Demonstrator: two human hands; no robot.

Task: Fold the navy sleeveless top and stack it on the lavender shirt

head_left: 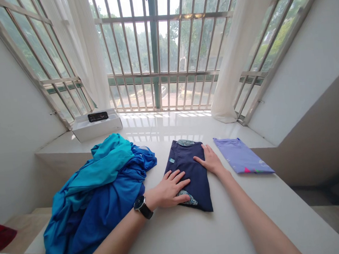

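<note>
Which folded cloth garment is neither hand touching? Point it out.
The folded lavender garment, at right; the folded navy garment has the left hand and right hand on it.

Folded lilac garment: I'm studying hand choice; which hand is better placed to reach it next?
Probably the right hand: it touches the navy garment on the side nearer the lilac garment, while the left hand lies farther away.

Head view: directed forward and down from the head
White flat tabletop (178, 236): viewed from close above
Metal-barred, green-framed glass window (153, 46): faced squarely, farther off
</note>
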